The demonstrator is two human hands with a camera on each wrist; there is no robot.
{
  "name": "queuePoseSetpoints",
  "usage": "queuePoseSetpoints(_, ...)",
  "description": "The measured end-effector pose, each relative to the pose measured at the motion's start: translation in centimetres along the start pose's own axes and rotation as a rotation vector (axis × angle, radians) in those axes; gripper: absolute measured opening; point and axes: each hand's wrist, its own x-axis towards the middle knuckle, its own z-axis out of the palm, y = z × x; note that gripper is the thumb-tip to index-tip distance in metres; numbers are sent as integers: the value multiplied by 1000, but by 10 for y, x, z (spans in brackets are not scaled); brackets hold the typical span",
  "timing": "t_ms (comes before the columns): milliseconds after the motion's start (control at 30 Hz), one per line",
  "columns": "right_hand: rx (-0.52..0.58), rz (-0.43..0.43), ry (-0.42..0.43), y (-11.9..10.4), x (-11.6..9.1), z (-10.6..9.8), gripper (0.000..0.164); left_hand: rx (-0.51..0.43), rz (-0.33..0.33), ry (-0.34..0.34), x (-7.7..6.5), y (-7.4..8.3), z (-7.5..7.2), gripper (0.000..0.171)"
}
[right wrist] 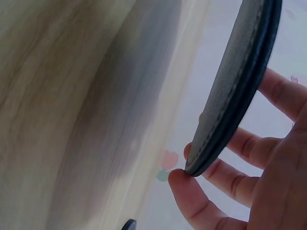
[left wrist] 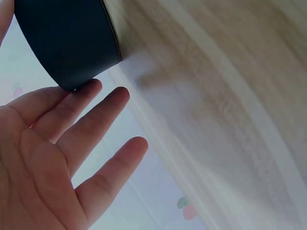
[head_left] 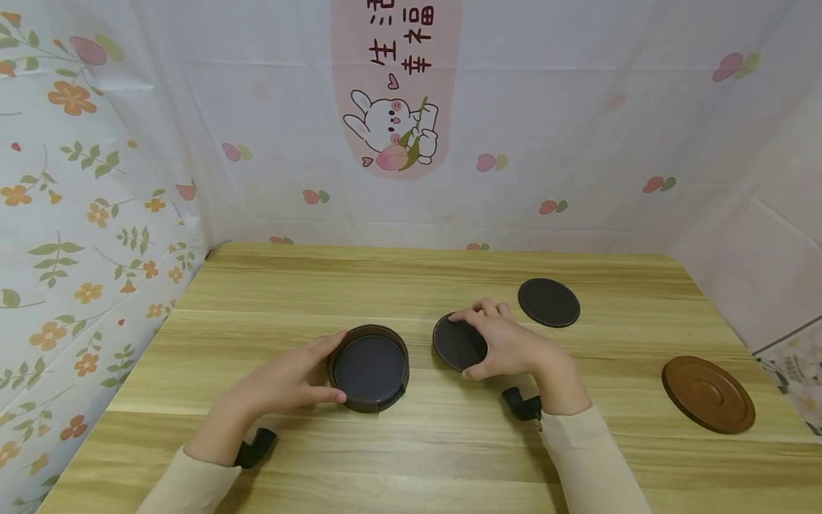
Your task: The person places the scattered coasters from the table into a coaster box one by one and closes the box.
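A round dark coaster holder with a brown inner wall stands on the table, left of centre; a dark round surface shows inside. My left hand holds it lightly from the left, thumb at the near side and fingers at the far side. In the left wrist view, some fingertips touch its smooth wall. To its right, my right hand pinches a round black coaster by its edges. The right wrist view shows this coaster's stitched rim tilted up above the table, between thumb and fingers.
Another black coaster lies flat at the back right. A brown round lid-like disc lies near the right edge of the wooden table. Patterned white cloth hangs behind and on the left.
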Motion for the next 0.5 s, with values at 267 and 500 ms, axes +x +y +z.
queuePoseSetpoints(267, -30, -51, 10, -11, 3, 2, 81, 48, 0, 9, -2, -3, -4, 93)
queuePoseSetpoints(500, -34, -97, 23, -21, 5, 5, 81, 65, 17, 31, -2, -3, -4, 89)
